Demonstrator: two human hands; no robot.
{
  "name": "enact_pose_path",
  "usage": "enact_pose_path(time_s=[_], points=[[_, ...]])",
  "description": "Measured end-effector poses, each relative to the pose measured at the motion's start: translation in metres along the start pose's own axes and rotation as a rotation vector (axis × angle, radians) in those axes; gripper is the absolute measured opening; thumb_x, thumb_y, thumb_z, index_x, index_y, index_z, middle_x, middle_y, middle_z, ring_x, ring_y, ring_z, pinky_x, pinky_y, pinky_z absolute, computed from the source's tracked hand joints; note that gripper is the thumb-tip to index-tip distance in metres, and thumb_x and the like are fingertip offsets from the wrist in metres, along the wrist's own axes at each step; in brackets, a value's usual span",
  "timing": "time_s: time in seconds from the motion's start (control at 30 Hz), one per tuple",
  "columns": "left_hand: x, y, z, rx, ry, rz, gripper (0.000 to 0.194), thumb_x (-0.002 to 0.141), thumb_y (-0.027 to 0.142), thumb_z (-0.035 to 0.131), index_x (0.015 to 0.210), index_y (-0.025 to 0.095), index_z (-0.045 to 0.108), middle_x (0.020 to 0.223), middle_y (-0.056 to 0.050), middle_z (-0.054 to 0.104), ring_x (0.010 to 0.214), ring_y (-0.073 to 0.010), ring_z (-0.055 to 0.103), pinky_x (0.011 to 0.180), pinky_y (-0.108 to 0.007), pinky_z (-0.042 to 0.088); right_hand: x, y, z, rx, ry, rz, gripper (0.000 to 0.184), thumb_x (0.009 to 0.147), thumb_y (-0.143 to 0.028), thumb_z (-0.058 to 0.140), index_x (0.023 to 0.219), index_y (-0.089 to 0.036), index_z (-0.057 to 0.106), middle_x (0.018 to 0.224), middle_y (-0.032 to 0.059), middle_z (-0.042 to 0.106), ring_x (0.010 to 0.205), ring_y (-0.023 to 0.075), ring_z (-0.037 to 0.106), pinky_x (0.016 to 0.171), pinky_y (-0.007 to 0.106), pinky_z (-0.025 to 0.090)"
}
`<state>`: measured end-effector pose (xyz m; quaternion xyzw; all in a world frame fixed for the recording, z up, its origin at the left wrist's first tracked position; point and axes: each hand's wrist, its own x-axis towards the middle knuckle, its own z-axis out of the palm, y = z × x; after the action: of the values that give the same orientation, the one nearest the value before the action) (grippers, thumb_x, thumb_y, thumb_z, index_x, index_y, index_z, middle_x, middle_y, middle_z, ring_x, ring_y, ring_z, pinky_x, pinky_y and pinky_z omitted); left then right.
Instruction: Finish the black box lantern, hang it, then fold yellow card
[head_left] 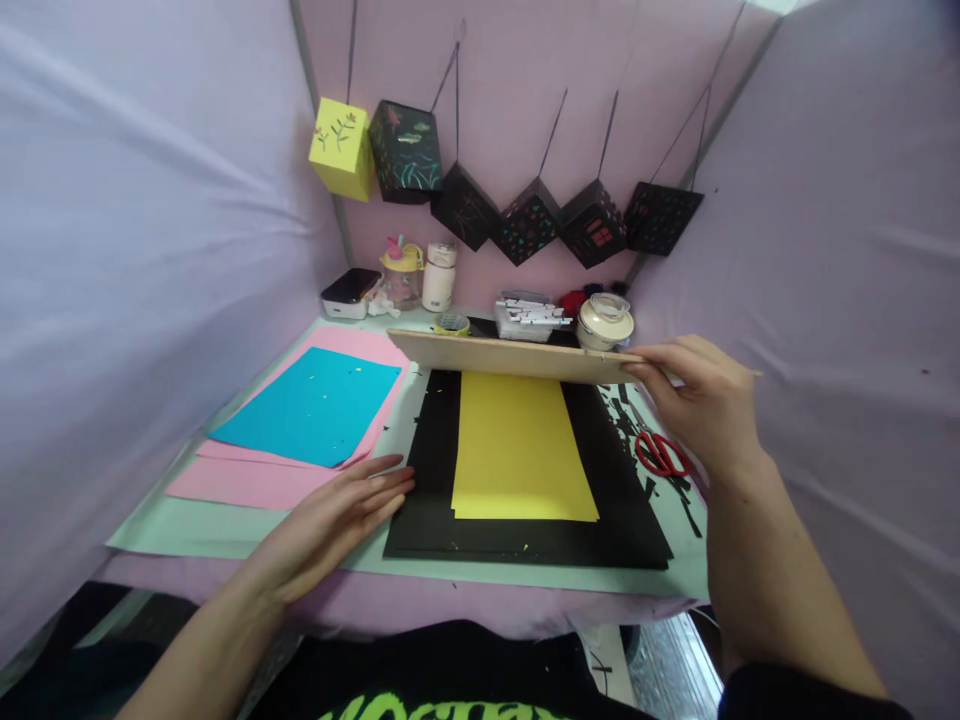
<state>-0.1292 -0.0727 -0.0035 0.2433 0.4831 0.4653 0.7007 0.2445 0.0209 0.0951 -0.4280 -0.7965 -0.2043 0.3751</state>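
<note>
My right hand (701, 400) grips the right end of a thin light wooden board (510, 358), which is tilted up over the far part of the paper stack. Below it lie yellow sheets (517, 450) on larger black sheets (435, 535); the board hides their far ends. My left hand (345, 515) rests flat with fingers stretched out, the fingertips at the left edge of the black sheets. Close to my right hand, red-handled scissors (661, 455) lie among black paper scraps (690, 505).
Blue paper (315, 405) lies over pink sheets (240, 485) at left. Behind the board stand a tape roll (451, 324), a box of pens (529, 315), a lidded bowl (604, 320) and a white bottle (439, 278). Several decorated paper boxes (526, 220) hang at the back.
</note>
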Motion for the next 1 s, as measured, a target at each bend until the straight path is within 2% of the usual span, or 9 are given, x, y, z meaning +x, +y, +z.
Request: enact_pose_path(time_s=[0.17, 0.33, 0.53, 0.67, 0.77, 0.9, 1.0], points=[[-0.008, 0.001, 0.000, 0.088, 0.078, 0.068, 0.040, 0.077, 0.031, 0.070, 0.115, 0.021, 0.065, 0.145, -0.012, 0.047, 0.138, -0.0326, 0.038, 0.106, -0.046, 0.043, 0.006, -0.002, -0.002, 0.003, 0.007, -0.024, 0.011, 0.090, -0.029, 0.060, 0.090, -0.023, 0.069, 0.079, 0.0018, 0.070, 0.076, 0.0179, 0.064, 0.070, 0.030, 0.047], [-0.022, 0.001, -0.002, 0.032, 0.064, -0.019, 0.044, 0.076, 0.029, 0.070, 0.119, 0.025, 0.061, 0.148, -0.011, 0.042, 0.132, -0.0360, 0.045, 0.092, -0.048, 0.052, -0.001, -0.006, -0.004, 0.011, 0.029, -0.032, 0.008, 0.088, -0.028, 0.063, 0.087, -0.023, 0.069, 0.080, 0.0031, 0.071, 0.076, 0.0194, 0.065, 0.069, 0.030, 0.048], [-0.038, -0.004, -0.003, 0.021, 0.078, -0.015, 0.042, 0.074, 0.031, 0.073, 0.115, 0.022, 0.064, 0.143, -0.012, 0.048, 0.126, -0.0345, 0.052, 0.101, -0.046, 0.046, -0.007, -0.011, -0.004, -0.016, 0.049, -0.040, 0.006, 0.086, -0.027, 0.066, 0.085, -0.022, 0.069, 0.076, 0.0026, 0.070, 0.071, 0.0185, 0.064, 0.067, 0.030, 0.048], [-0.043, -0.009, -0.001, 0.009, 0.077, -0.067, 0.045, 0.072, 0.031, 0.074, 0.115, 0.021, 0.065, 0.142, -0.015, 0.049, 0.125, -0.0364, 0.053, 0.100, -0.048, 0.047, -0.013, -0.014, -0.006, -0.019, 0.052, -0.043, 0.005, 0.085, -0.026, 0.067, 0.086, -0.022, 0.069, 0.077, 0.0028, 0.071, 0.072, 0.0185, 0.064, 0.067, 0.030, 0.048], [-0.040, -0.009, -0.001, -0.022, 0.098, -0.096, 0.044, 0.074, 0.028, 0.073, 0.116, 0.020, 0.063, 0.137, -0.016, 0.052, 0.121, -0.0348, 0.056, 0.090, -0.043, 0.053, -0.017, -0.016, -0.006, -0.020, 0.040, -0.037, 0.005, 0.085, -0.026, 0.066, 0.087, -0.022, 0.069, 0.078, 0.0029, 0.071, 0.072, 0.0183, 0.064, 0.067, 0.030, 0.048], [-0.029, -0.007, 0.004, -0.066, 0.109, -0.101, 0.043, 0.074, 0.018, 0.073, 0.115, 0.015, 0.060, 0.125, -0.018, 0.059, 0.100, -0.0261, 0.067, 0.069, -0.028, 0.055, -0.021, -0.019, -0.006, 0.008, 0.029, -0.024, 0.005, 0.086, -0.025, 0.066, 0.087, -0.022, 0.069, 0.078, 0.0029, 0.070, 0.074, 0.0184, 0.064, 0.070, 0.030, 0.048], [-0.021, -0.007, 0.011, -0.040, 0.155, -0.045, 0.048, 0.072, 0.011, 0.072, 0.118, 0.014, 0.057, 0.119, -0.017, 0.062, 0.090, -0.0213, 0.069, 0.068, -0.024, 0.053, -0.023, -0.021, -0.007, 0.013, 0.021, -0.022, 0.007, 0.087, -0.025, 0.065, 0.088, -0.021, 0.069, 0.079, 0.0029, 0.070, 0.074, 0.0178, 0.063, 0.071, 0.030, 0.048]])
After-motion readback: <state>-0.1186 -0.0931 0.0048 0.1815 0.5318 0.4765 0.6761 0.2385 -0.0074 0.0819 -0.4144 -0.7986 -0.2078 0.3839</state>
